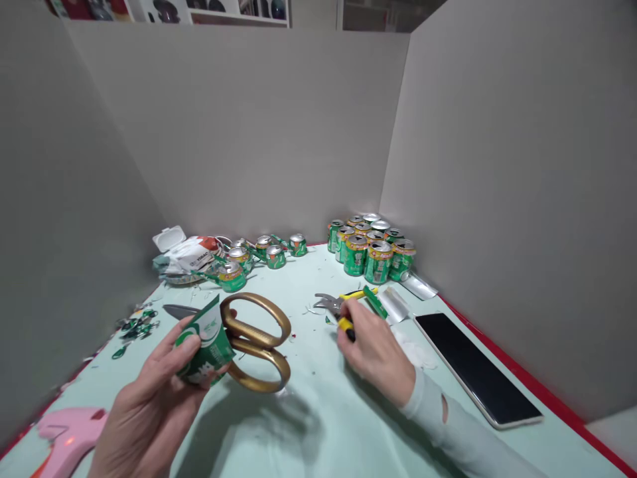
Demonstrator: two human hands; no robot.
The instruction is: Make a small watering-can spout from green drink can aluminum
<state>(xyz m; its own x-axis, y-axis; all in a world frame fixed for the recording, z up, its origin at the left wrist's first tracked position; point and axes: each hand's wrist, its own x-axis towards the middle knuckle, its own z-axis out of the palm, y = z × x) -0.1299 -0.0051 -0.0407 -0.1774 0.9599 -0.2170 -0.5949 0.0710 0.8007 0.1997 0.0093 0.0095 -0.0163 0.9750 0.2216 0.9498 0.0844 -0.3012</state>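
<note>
My left hand (159,385) is closed on a curved green piece cut from a drink can (206,342), its printed side showing. Large scissors (256,342) with gold handles extend behind that piece, one dark blade showing left of it; I cannot tell whether the hand also holds them. My right hand (375,352) is closed around a yellow-and-black handle of pliers (331,304), whose metal jaws point left just above the tabletop or on it. Close to the right fingers lie a green strip (375,302) and a silver metal sheet (394,305).
Several whole cans (378,262) stand at the back right. Several cut-down cans (231,275) and a wipes pack (192,257) sit at the back left. Green scraps (137,328) lie left, a pink glue gun (72,435) front left, a dark-screened tablet (475,368) right. Grey panels (239,133) surround the table.
</note>
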